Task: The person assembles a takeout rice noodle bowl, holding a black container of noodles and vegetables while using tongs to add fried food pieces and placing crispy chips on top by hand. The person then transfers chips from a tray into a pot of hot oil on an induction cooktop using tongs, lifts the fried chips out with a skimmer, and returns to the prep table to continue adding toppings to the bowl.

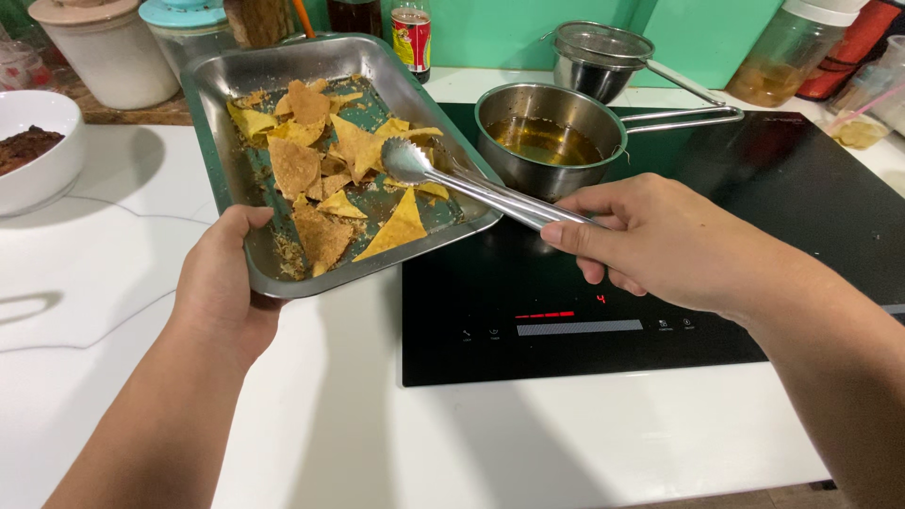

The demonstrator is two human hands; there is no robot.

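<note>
1. Right now the left hand (222,283) grips the near rim of a steel tray (236,85), thumb curled over the edge, and holds it tilted above the white worktop (330,424), towards its left half.
2. Fried triangular chips (325,165), yellow to brown, lie scattered over the tray floor among crumbs, most of them in the middle and towards its near side.
3. The right hand (660,245) is closed round the handles of metal tongs (471,184), held out over the black hob (754,207).
4. The scalloped tips of the tongs sit close together and reach into the tray, resting among the chips by its right side; I cannot tell whether a chip is pinched between them.
5. Just beyond the tongs a steel saucepan (537,141) stands on the far part of the hob with amber oil in it, its long handle pointing right.
6. A wire strainer (601,45) rests over a small steel pot behind the saucepan, near the far edge of the worktop.
7. A white bowl (38,151) with something dark brown inside stands at the left edge of the worktop.
8. Jars and a small sauce bottle (411,38) line the far edge behind the tray.
</note>
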